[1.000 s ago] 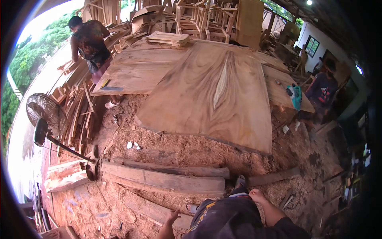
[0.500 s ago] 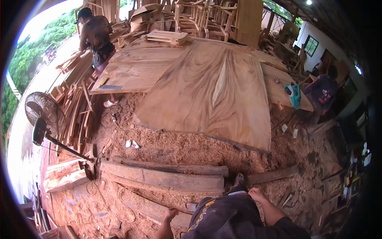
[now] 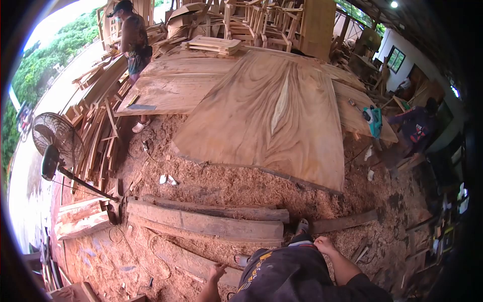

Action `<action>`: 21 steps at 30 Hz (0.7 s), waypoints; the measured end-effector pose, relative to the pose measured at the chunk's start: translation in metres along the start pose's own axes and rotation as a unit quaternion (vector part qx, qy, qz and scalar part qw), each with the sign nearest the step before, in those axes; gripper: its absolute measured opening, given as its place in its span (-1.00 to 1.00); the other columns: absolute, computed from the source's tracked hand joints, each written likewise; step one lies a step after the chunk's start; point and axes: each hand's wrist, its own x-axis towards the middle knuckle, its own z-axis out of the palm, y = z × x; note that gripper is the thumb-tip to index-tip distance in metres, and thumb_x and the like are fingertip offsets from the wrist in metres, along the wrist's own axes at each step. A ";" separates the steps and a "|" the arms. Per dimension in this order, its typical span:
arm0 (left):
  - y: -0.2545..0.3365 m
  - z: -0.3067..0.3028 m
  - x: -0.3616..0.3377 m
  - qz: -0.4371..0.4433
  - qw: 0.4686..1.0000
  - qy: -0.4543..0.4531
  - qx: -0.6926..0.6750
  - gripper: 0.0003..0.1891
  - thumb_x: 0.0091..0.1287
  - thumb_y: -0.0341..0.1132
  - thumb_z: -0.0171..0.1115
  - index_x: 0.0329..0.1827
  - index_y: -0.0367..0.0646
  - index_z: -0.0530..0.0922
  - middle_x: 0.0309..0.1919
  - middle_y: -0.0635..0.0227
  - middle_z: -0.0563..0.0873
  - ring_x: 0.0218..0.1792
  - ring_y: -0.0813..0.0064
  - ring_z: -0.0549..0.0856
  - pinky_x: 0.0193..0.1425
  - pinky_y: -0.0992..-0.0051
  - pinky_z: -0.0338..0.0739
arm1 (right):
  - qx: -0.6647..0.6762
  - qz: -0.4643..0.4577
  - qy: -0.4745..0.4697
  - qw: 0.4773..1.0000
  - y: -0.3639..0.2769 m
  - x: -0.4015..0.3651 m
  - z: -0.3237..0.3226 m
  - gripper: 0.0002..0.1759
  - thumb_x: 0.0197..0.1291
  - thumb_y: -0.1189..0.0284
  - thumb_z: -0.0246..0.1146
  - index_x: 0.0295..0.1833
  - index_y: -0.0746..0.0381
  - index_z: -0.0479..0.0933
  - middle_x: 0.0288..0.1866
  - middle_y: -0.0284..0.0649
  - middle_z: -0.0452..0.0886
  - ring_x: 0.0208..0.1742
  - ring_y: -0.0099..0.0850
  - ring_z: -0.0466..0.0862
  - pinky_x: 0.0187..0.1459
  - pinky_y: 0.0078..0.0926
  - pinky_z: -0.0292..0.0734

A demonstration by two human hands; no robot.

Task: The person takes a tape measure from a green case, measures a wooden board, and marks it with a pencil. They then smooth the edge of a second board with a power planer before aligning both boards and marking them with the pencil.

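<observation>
My left hand (image 3: 218, 272) hangs low beside my dark shirt, above a plank (image 3: 201, 264) on the shavings. Its fingers are loosely apart and nothing shows in them. My right hand (image 3: 324, 245) is by my hip, close to the edge of my clothing, with its fingers curled in and no object visible. Ahead of me lies a large wooden slab (image 3: 261, 116) with dark wavy grain and a pale streak. On the boards to its right sits a teal power tool (image 3: 373, 121). A flat metal-bladed tool (image 3: 141, 106) rests on the left boards (image 3: 176, 93).
Long rough timbers (image 3: 211, 224) lie across the floor before my feet. A fan (image 3: 58, 136) stands at left, near stacked lumber (image 3: 98, 146). One person (image 3: 133, 45) stands at far left; another (image 3: 417, 123) is low at right. Chair frames (image 3: 261, 22) are piled behind.
The person at left has shifted right and stands more upright. At right, the other person has moved slightly outward. My hands and the slab stay nearly where they were.
</observation>
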 end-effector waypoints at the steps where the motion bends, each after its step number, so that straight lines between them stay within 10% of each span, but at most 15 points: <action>1: 0.002 0.000 -0.003 -0.016 1.000 0.014 0.018 -0.49 0.22 -0.05 0.44 -0.09 -0.44 0.65 -0.45 0.23 0.71 -0.43 0.47 0.70 -0.35 0.43 0.61 | 0.000 0.000 0.000 1.000 0.001 0.000 0.000 -0.78 0.10 0.29 0.39 -0.20 0.18 0.70 -0.16 -0.08 0.72 -0.04 -0.20 0.72 0.06 -0.28 0.59; 8: -0.008 -0.002 0.013 -0.032 0.995 -0.021 -0.087 -0.45 0.17 -0.03 0.46 0.00 -0.37 0.61 -0.27 0.20 0.72 -0.34 0.42 0.72 -0.32 0.37 0.62 | 0.026 0.019 0.008 0.999 -0.006 -0.004 -0.001 -0.78 0.07 0.29 0.40 -0.23 0.19 0.71 -0.30 -0.15 0.71 -0.20 -0.32 0.71 -0.07 -0.34 0.61; 14: -0.043 0.004 0.047 0.104 0.981 -0.071 0.150 -0.47 0.41 0.11 0.08 -0.16 -0.27 0.67 -0.44 0.22 0.68 -0.49 0.41 0.68 -0.35 0.37 0.63 | 0.015 0.005 0.045 0.999 -0.001 0.003 0.009 -0.84 0.07 0.33 0.38 -0.27 0.17 0.71 -0.47 -0.28 0.66 -0.39 -0.44 0.66 -0.28 -0.40 0.60; 17: -0.037 0.010 0.051 0.027 0.984 -0.126 0.127 -0.69 0.35 -0.22 0.21 0.08 -0.13 0.51 -0.14 0.16 0.70 -0.13 0.20 0.74 -0.10 0.25 0.63 | 0.006 0.049 0.023 0.999 -0.006 0.007 0.017 -0.86 0.13 0.33 0.31 -0.27 0.13 0.70 -0.44 -0.25 0.68 -0.41 -0.39 0.69 -0.35 -0.37 0.61; 18: -0.033 0.009 0.038 -0.008 0.987 -0.126 -0.101 -0.68 0.32 -0.23 0.25 0.02 -0.26 0.56 -0.13 0.14 0.72 -0.09 0.23 0.73 -0.06 0.27 0.65 | 0.012 0.038 0.019 0.999 -0.007 0.008 0.018 -0.86 0.14 0.33 0.28 -0.28 0.12 0.69 -0.38 -0.23 0.71 -0.41 -0.34 0.70 -0.40 -0.35 0.60; 21: -0.026 0.016 0.029 0.064 0.997 0.004 -0.051 -0.57 0.25 -0.21 0.32 0.06 -0.36 0.57 -0.09 0.10 0.74 -0.05 0.22 0.73 0.05 0.30 0.63 | 0.015 0.055 0.050 0.997 -0.015 0.012 0.032 -0.86 0.11 0.33 0.29 -0.27 0.11 0.70 -0.27 -0.16 0.74 -0.19 -0.29 0.74 -0.13 -0.30 0.63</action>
